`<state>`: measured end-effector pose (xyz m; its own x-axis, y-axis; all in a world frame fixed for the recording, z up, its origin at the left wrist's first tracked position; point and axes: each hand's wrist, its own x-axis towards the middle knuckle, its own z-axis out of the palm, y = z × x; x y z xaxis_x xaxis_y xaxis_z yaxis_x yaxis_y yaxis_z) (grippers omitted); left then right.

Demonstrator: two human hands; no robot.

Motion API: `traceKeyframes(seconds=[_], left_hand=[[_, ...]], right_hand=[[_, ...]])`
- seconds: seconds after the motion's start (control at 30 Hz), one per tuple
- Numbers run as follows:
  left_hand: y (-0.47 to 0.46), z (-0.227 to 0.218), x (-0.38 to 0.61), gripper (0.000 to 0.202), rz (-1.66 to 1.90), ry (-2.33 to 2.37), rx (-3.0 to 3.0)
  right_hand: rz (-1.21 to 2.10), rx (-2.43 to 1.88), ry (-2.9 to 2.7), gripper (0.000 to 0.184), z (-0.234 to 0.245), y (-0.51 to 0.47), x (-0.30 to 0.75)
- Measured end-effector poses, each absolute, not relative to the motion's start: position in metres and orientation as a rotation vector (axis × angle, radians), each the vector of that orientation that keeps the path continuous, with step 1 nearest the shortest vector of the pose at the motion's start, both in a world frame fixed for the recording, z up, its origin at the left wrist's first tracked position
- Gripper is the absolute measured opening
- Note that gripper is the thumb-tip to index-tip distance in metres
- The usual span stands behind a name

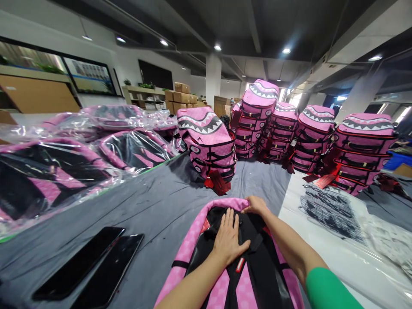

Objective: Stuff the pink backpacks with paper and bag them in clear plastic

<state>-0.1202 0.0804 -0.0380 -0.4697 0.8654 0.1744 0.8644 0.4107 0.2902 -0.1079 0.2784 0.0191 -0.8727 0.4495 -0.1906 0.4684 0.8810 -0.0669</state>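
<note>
Backpack (257,266) lies long axis pointing away; left hand (228,238) spread flat on it, right hand (255,205) pinching its far rim.

Grey cloth (154,201) open ahead — backpack stacks (207,146) beyond.

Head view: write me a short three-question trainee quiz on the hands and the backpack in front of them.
1. True or false: the left hand lies flat on the black panel of the pink backpack.
2. Where does the right hand hold the backpack? A its top edge; B a side strap; C its bottom.
3. Fill in: left of the backpack, two dark ___ lie on the grey cloth.
Key: 1 true; 2 A; 3 phones.
</note>
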Motion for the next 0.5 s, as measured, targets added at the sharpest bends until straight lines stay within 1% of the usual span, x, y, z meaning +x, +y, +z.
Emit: traceKeyframes(seconds=[0.07, 0.13, 0.23, 0.3, 0.37, 0.43, 0.47, 0.5], left_hand=[[0.084, -0.037, -0.121, 0.103, 0.5, 2.623, 1.592], [0.086, -0.036, -0.121, 0.103, 0.461, 2.594, 1.609], [0.084, -0.035, -0.119, 0.103, 0.448, 2.587, 1.639], [0.083, -0.035, -0.118, 0.103, 0.469, 2.607, 1.637], [0.081, -0.034, -0.117, 0.102, 0.49, 2.612, 1.642], [0.079, -0.034, -0.116, 0.101, 0.505, 2.606, 1.655], [0.078, -0.034, -0.116, 0.101, 0.518, 2.603, 1.661], [0.076, -0.035, -0.115, 0.099, 0.541, 2.603, 1.673]], right_hand=[[-0.08, 0.73, 2.932, 0.031, 0.015, 0.266, -0.093], [-0.004, 0.706, 2.967, 0.031, 0.017, 0.255, -0.077], [0.061, 0.59, 2.968, 0.028, 0.032, 0.243, -0.074], [0.069, 0.451, 2.982, 0.026, 0.048, 0.236, -0.092], [0.047, 0.247, 3.017, 0.032, 0.061, 0.224, -0.124], [0.015, 0.035, 3.022, 0.049, 0.066, 0.207, -0.162], [0.004, -0.043, 3.005, 0.053, 0.065, 0.199, -0.181], [-0.002, -0.099, 2.976, 0.048, 0.062, 0.191, -0.198]])
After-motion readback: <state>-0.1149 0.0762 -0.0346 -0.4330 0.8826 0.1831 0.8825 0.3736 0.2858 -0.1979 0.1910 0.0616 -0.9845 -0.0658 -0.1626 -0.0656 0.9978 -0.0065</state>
